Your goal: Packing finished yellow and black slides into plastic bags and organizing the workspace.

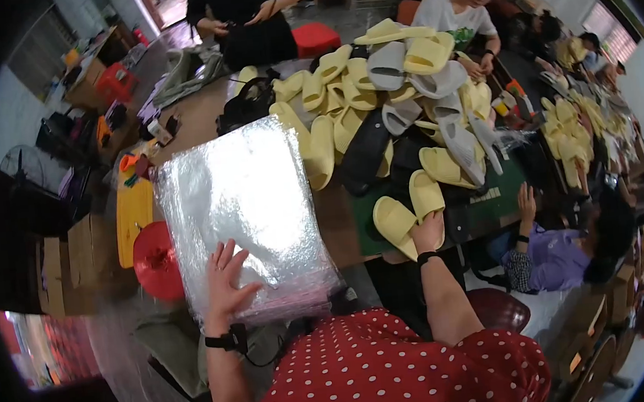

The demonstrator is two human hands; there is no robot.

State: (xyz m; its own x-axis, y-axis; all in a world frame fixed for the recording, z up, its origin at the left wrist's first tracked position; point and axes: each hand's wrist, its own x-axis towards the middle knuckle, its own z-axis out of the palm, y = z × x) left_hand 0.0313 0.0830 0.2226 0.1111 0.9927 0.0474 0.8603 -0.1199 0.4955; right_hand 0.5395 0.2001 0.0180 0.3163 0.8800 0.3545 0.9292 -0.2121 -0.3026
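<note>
Slippers are what my right hand [428, 231] works at: it reaches to the near edge of the table [340, 230] and closes its fingers on the heel of a yellow slipper [426, 193], which lies sole down just beside a second yellow slipper [394, 224]. Both sit at the near end of a green mat [490, 195]. I see a dark band on that wrist.

My left hand [226, 286] lies flat and spread, gripping nothing, on the near end of a stack of clear bags [242, 208]. The stack is shiny and crinkled, and it covers the near left part of the table, its near end hanging over the edge toward me. A black strap sits on my left wrist too.

Beyond the mat a big pile of slippers [381, 88] fills the middle of the table, mostly yellow, with grey and black ones mixed in. A black bag [246, 104] stands at the far end of the bags, touching the pile.

Off the left edge of the table I see a red roll [155, 261] and a yellow board [133, 214]. At the far end one person in black [244, 16] stands and one in white [459, 13] sits. At the right edge a person in purple [552, 253] rests a hand on the table.
</note>
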